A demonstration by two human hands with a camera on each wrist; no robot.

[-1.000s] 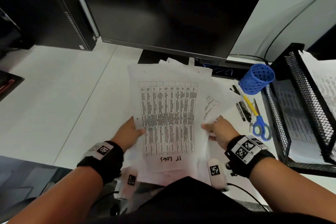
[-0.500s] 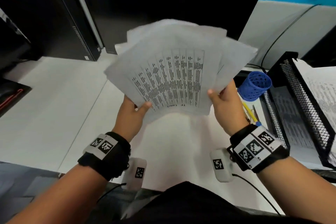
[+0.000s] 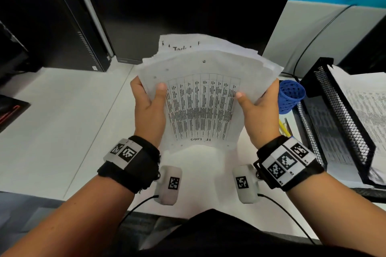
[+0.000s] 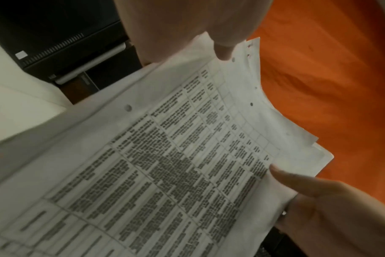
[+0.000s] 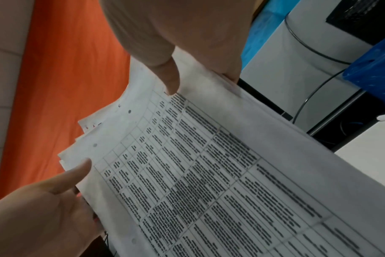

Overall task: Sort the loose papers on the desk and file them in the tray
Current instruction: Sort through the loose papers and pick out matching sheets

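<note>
Now both hands hold a stack of papers [image 3: 205, 81] upright above the white desk [image 3: 62, 131], in front of the dark monitor [image 3: 188, 6]. At the stack's left edge, the left hand [image 3: 148, 115] grips it, thumb pressed on the front sheet, fingers behind. At the stack's right edge, the right hand [image 3: 260, 115] grips it the same way. The front sheet carries a printed table (its text too blurred to read), and the sheets behind are fanned unevenly. Right of the stack stands a blue mesh cup [image 3: 290, 96], and beyond that a black mesh tray [image 3: 342, 119] already holding printed pages. Left of the stack sits a black computer tower [image 3: 52, 23].
</note>
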